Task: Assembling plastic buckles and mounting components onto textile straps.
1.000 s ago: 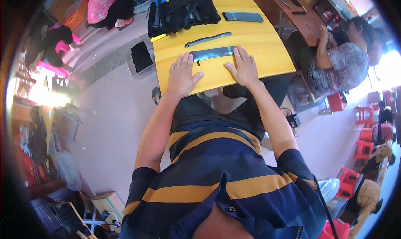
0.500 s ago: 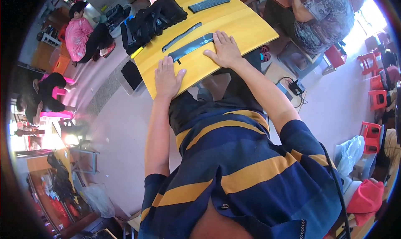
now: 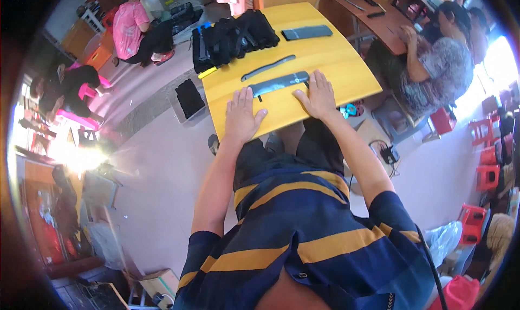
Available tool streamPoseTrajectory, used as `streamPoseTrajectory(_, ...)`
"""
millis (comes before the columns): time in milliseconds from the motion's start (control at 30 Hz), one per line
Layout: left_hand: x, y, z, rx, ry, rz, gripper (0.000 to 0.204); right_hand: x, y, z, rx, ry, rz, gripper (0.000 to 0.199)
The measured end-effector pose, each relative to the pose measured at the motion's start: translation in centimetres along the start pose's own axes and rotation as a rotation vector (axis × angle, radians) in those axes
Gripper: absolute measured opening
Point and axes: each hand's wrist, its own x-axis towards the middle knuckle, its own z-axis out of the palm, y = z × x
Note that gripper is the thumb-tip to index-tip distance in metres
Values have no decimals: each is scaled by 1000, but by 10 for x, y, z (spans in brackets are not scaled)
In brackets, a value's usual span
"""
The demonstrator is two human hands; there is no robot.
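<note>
On the yellow table [image 3: 352,74], both hands rest palm down at the two ends of a dark, glossy flat strip [image 3: 279,84]. My left hand [image 3: 242,116] lies open with its fingertips by the strip's left end. At the opposite end, my right hand [image 3: 319,96] is also open, fingers stretched forward and thumb spread. Small black tabs stick out near the strip's ends. Just beyond it lies a narrower, slightly curved dark strap [image 3: 268,68]. Further back sits a stack of dark flat strips [image 3: 307,32]. Neither hand holds anything.
A heap of black strapped items [image 3: 233,39] covers the table's far left, with a yellow tool [image 3: 207,72] beside it. A bin of black pieces [image 3: 188,99] stands on the floor to the left. A person sits at a brown table [image 3: 374,25] on the right; others sit further left.
The whole view has shifted, so the table and hands appear further right and lower. Both hands stay flat and open at the strip's ends.
</note>
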Motion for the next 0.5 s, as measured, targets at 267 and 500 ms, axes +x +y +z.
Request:
streamPoseTrajectory(267, -7, 3, -11, -60, 11, -8, 84, 77, -48, -19, 252, 256, -258, 59)
streamPoseTrajectory(500, -7, 8, -16, -138, 52, 3, 81, 168, -119, -3, 561, 43, -189, 41)
